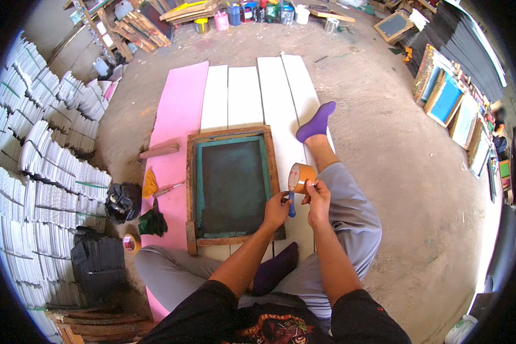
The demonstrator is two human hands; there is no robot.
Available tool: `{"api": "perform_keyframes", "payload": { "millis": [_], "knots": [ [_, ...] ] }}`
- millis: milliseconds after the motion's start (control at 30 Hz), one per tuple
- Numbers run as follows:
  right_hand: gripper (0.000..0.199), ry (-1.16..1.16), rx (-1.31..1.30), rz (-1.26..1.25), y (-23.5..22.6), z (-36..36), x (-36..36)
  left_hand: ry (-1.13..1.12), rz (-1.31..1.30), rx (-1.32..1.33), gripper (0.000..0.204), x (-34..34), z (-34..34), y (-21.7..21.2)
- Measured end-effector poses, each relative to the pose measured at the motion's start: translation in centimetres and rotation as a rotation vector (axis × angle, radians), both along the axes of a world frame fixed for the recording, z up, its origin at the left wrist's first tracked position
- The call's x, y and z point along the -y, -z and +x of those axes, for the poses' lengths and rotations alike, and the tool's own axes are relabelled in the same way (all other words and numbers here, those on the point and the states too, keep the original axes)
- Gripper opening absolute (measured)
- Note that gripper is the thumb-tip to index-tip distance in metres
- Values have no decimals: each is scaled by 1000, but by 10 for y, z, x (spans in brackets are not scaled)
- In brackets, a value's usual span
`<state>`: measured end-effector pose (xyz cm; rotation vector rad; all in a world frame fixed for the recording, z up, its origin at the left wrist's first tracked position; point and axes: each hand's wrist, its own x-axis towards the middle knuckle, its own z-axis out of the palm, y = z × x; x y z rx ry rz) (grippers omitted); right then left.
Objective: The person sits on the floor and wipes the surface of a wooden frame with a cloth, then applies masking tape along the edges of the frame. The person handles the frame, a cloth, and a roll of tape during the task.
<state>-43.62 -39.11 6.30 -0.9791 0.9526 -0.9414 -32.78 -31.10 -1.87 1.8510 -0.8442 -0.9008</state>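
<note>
My right hand (319,202) grips a roll of brown packing tape (301,176), held up over the white boards by my bent leg. My left hand (277,211) is closed, its fingertips pinched just below the roll at a slim blue thing (292,206). That piece hangs between both hands and looks like a handle; its kind is unclear. Under my left hand lies a wooden-framed printing screen (230,186) with dark mesh and a teal border. It rests flat on the boards, its near right corner partly covered by my left arm.
Pink and white boards (178,103) lie beneath the screen. To its left are a wooden bar (159,151), a yellow cloth (149,184), a dark green cloth (153,221) and another tape roll (132,243). White stacks (63,200) line the left; frames (444,97) lean at right.
</note>
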Motion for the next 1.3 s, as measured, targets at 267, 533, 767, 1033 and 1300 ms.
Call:
{"api": "perform_keyframes", "payload": {
  "millis": [267,533,767,1033,1300],
  "knots": [
    [25,-158,205,80,-12,-8,2,-203,-140,-803,52,-13,32,-53],
    [26,-318,259,-413,-55,9,-24,128,-476,-590,84,-40,53,-158],
    [18,-236,1,-547,-120,-11,-51,10,-596,200,109,-56,29,-204],
    [14,-335,212,-490,-130,-41,-67,158,-766,289,115,-71,14,-240],
    [20,-385,199,-602,-142,-65,-73,330,-734,-150,108,-77,3,-229]
  ]
}}
